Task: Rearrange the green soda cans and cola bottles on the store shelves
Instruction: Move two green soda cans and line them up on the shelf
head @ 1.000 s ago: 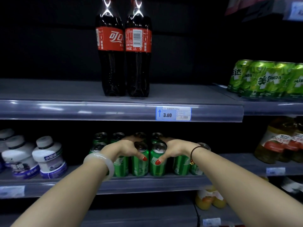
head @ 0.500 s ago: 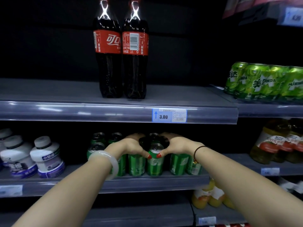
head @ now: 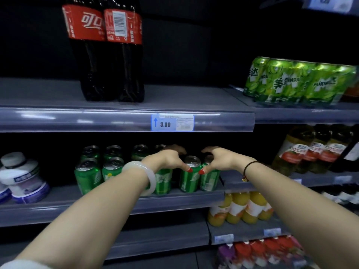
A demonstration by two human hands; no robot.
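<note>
Green soda cans (head: 189, 176) being bunched on mid shelf (head: 58, 206).
L hand (head: 167, 160) & R hand (head: 219, 161) curled round cluster; even squeeze needed, cans kept upright.

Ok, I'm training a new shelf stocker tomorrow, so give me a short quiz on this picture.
1. True or false: the cola bottles stand one level above the green soda cans.
2. What does the price tag read? A 2.00, B 3.00, C 5.00.
3. Fill in: the white bangle is on the ___ wrist.
Key: 1 true; 2 B; 3 left.
</note>
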